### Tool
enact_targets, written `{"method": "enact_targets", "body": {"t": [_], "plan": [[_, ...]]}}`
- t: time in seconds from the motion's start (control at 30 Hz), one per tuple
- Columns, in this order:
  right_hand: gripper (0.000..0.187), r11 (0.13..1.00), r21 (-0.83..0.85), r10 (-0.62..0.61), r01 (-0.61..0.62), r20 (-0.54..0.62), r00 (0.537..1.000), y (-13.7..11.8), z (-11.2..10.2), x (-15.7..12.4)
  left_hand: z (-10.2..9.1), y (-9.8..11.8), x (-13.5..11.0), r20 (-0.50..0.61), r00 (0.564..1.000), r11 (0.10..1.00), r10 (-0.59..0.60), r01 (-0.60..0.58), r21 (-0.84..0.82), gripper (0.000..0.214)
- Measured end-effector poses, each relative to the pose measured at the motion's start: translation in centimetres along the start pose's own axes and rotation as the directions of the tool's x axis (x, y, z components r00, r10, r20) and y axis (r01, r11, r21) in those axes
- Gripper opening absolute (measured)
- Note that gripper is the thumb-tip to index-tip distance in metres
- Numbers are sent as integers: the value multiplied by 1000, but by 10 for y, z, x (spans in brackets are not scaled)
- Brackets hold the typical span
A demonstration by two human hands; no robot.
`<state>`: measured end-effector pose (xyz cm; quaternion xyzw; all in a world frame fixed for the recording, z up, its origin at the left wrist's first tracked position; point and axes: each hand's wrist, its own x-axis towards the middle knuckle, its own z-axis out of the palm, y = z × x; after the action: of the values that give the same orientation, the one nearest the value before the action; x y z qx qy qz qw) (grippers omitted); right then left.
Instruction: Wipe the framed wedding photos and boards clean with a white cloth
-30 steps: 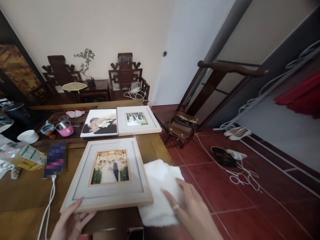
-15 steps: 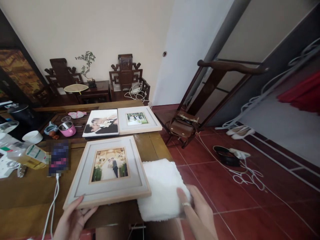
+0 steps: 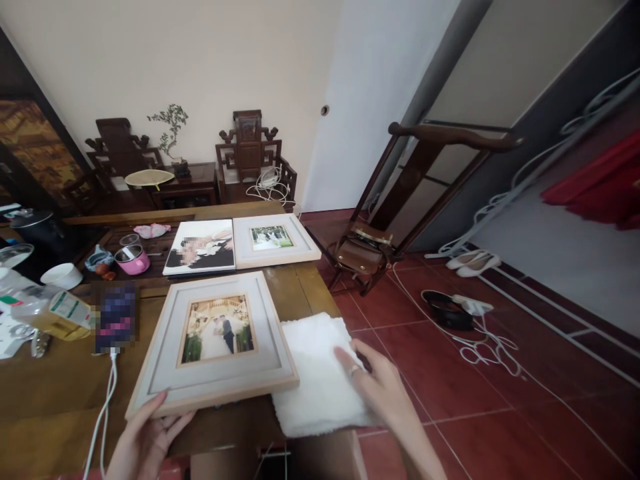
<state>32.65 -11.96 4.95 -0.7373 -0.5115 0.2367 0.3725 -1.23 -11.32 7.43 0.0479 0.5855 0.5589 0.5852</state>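
At the wooden table's (image 3: 55,393) near right corner, a white towel (image 3: 310,380) overhangs the edge, touching the framed photo (image 3: 215,340), with open red tile floor (image 3: 450,413) to its right. The left hand (image 3: 147,443) grips the framed photo's near edge. The right hand (image 3: 383,387) lies flat and open on the towel, having slid inward from its right edge.

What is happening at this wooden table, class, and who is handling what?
A person's left hand grips the near edge of a framed wedding photo that lies on the wooden table. The right hand rests with its fingers flat on a white fluffy cloth beside the frame, at the table's corner. Farther back, a second framed photo and a canvas print lie side by side.
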Motion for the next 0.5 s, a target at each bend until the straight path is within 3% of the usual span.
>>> {"method": "enact_targets", "body": {"t": [0.43, 0.5], "plan": [[32, 930, 358, 108, -83, -49, 993, 20, -11, -9, 0, 5, -3, -30, 999, 1000, -14, 14, -17, 10], [40, 903, 417, 139, -104, -53, 989, 25, -9, -11, 0, 4, -2, -14, 1000, 1000, -8, 8, -13, 10]]}}
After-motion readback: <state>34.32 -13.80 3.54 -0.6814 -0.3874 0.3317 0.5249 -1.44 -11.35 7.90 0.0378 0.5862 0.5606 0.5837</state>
